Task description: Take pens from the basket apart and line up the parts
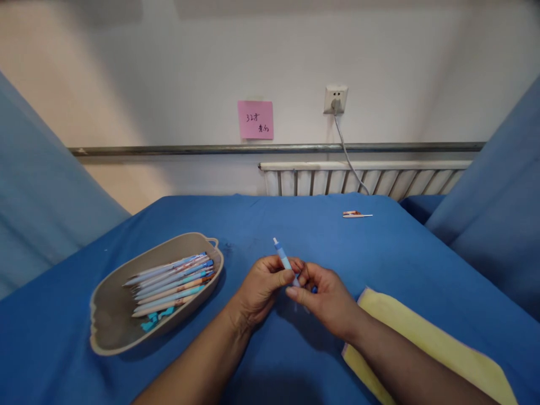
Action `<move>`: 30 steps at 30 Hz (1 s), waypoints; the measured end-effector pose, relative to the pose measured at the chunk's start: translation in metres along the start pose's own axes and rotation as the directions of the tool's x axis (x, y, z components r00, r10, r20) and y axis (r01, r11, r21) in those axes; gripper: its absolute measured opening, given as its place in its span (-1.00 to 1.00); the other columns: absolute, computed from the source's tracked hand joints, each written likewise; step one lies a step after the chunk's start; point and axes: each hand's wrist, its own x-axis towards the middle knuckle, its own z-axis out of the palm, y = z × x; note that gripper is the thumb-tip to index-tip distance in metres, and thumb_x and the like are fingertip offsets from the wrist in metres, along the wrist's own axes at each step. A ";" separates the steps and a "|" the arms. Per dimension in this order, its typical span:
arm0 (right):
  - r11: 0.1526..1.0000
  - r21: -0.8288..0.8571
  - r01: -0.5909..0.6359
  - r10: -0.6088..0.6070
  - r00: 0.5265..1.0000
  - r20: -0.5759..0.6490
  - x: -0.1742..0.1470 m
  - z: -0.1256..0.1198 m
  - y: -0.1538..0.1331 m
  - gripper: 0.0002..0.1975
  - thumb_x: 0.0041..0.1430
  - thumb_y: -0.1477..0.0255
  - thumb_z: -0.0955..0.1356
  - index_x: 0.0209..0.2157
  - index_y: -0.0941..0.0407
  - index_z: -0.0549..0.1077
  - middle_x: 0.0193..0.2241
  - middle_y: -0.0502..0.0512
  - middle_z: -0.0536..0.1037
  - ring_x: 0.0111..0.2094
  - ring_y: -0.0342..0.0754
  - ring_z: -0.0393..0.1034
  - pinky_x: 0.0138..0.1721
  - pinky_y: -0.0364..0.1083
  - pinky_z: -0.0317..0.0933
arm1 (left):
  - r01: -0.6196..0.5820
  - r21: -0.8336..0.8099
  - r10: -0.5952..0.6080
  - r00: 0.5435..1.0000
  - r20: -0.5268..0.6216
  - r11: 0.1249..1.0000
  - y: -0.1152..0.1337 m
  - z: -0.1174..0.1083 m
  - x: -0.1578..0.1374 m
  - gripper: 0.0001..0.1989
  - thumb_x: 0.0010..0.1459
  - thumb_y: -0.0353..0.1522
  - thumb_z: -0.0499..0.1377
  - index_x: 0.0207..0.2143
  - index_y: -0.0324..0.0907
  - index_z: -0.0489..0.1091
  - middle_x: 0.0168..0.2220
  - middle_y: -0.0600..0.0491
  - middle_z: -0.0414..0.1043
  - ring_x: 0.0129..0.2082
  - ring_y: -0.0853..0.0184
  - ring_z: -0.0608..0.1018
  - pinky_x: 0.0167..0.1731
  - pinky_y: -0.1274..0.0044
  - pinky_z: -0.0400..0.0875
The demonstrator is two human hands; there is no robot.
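Between my two hands a light-blue pen (pixel 283 256) points up and slightly left, its white tip end uppermost. My left hand (pixel 268 281) is closed round the pen's barrel, thumb across the front. My right hand (pixel 320 289) pinches at the pen's lower part, and a small dark-blue piece (pixel 314 289) shows by its fingers. What exactly the right fingertips grip is partly hidden. To the left stands a beige basket (pixel 109 292) holding several pens (pixel 172 281) in blue, white, teal and orange, with small teal pieces (pixel 156 319) beside them.
A blue cloth (pixel 253 219) covers the table. At the right lies a folded yellow cloth (pixel 422 332), under my right forearm. Pen parts (pixel 356 214) lie near the back right. Behind are a pink note (pixel 256 120), a socket with a cable (pixel 336 100), a rail and a radiator; blue curtains hang at both sides.
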 end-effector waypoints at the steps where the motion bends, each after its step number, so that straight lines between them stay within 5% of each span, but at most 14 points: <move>1: 1.000 0.021 -0.007 0.006 1.000 0.031 -0.001 0.000 -0.001 -0.75 -0.13 0.33 0.47 -0.46 0.13 0.36 -0.56 -0.11 0.33 -0.51 -0.21 0.13 -0.45 -0.17 0.04 | 0.000 -0.012 -0.001 1.000 -0.012 1.000 0.000 0.000 0.000 -0.71 -0.23 -0.37 0.41 -0.41 -0.32 0.49 -0.43 -0.01 0.45 -0.42 0.34 0.48 -0.35 0.52 0.37; 4: 0.983 0.167 -0.071 0.037 0.980 0.197 -0.002 -0.002 -0.002 -0.68 0.04 0.17 0.37 -0.30 0.15 0.42 -0.52 -0.05 0.36 -0.54 -0.22 0.12 -0.53 -0.18 -0.01 | 0.006 -0.034 -0.007 0.999 -0.037 0.999 -0.001 -0.002 0.000 -0.70 -0.21 -0.35 0.40 -0.40 -0.32 0.49 -0.37 -0.03 0.47 -0.52 0.43 0.46 -0.56 0.63 0.33; 7: 0.957 0.248 -0.150 0.068 0.948 0.311 0.000 -0.007 -0.001 -0.55 0.18 0.08 0.21 -0.38 0.19 0.46 -0.57 -0.01 0.35 -0.62 -0.24 0.03 -0.60 -0.17 -0.10 | 0.027 -0.045 -0.028 0.999 -0.032 0.999 -0.003 -0.003 0.000 -0.69 -0.16 -0.30 0.38 -0.37 -0.33 0.49 -0.36 -0.03 0.48 -0.68 0.54 0.35 -0.73 0.66 0.22; 13: 0.979 0.159 -0.129 0.112 0.988 0.109 0.005 -0.008 0.005 -0.62 -0.19 0.21 0.50 -0.54 0.14 0.31 -0.61 -0.09 0.31 -0.59 -0.24 0.09 -0.56 -0.20 -0.05 | -0.004 -0.113 -0.003 0.998 -0.066 0.994 -0.004 -0.003 0.002 -0.75 -0.19 -0.38 0.40 -0.43 -0.33 0.50 -0.38 -0.04 0.49 -0.36 0.32 0.52 -0.30 0.54 0.44; 18: 0.933 0.287 -0.216 0.148 0.959 0.241 0.005 -0.009 0.004 -0.55 0.13 0.04 0.24 -0.40 0.18 0.41 -0.52 0.06 0.43 -0.62 -0.24 0.07 -0.63 -0.19 -0.14 | 0.004 -0.135 -0.007 1.000 -0.023 0.991 -0.002 -0.008 0.004 -0.79 -0.10 -0.35 0.35 -0.40 -0.27 0.47 -0.33 -0.02 0.50 -0.56 0.41 0.47 -0.63 0.58 0.38; 21: 0.942 0.256 -0.218 0.148 0.953 0.265 0.006 -0.011 0.005 -0.58 0.10 0.09 0.29 -0.45 0.20 0.42 -0.58 0.02 0.39 -0.63 -0.25 0.07 -0.62 -0.19 -0.13 | 0.011 -0.134 -0.020 0.998 -0.061 0.991 -0.003 -0.011 0.005 -0.78 -0.12 -0.36 0.36 -0.39 -0.28 0.46 -0.35 -0.04 0.52 -0.46 0.36 0.52 -0.45 0.55 0.43; 24: 0.966 0.198 -0.168 0.142 0.980 0.137 0.007 -0.010 0.007 -0.63 -0.11 0.18 0.46 -0.55 0.16 0.32 -0.67 -0.12 0.26 -0.64 -0.27 0.04 -0.60 -0.20 -0.11 | 0.008 -0.124 -0.020 0.995 -0.093 0.992 -0.004 -0.011 0.006 -0.77 -0.15 -0.39 0.38 -0.41 -0.29 0.47 -0.40 -0.05 0.53 -0.28 0.30 0.54 -0.20 0.52 0.38; 27: 0.965 0.202 -0.169 0.151 0.983 0.102 0.008 -0.008 0.009 -0.61 -0.20 0.19 0.50 -0.47 0.14 0.34 -0.62 -0.11 0.31 -0.63 -0.28 0.04 -0.60 -0.20 -0.11 | 0.011 -0.111 -0.018 0.998 -0.062 0.994 -0.004 -0.010 0.006 -0.78 -0.13 -0.37 0.37 -0.42 -0.29 0.46 -0.41 -0.05 0.53 -0.35 0.30 0.54 -0.28 0.50 0.41; 30: 0.942 0.251 -0.221 0.172 0.964 0.201 0.007 -0.008 0.008 -0.54 0.03 0.01 0.31 -0.35 0.16 0.42 -0.53 0.02 0.41 -0.64 -0.25 0.06 -0.63 -0.19 -0.13 | 0.024 -0.096 -0.029 0.998 -0.053 0.995 -0.004 -0.010 0.006 -0.78 -0.08 -0.33 0.34 -0.39 -0.27 0.45 -0.37 -0.06 0.53 -0.48 0.33 0.52 -0.49 0.54 0.40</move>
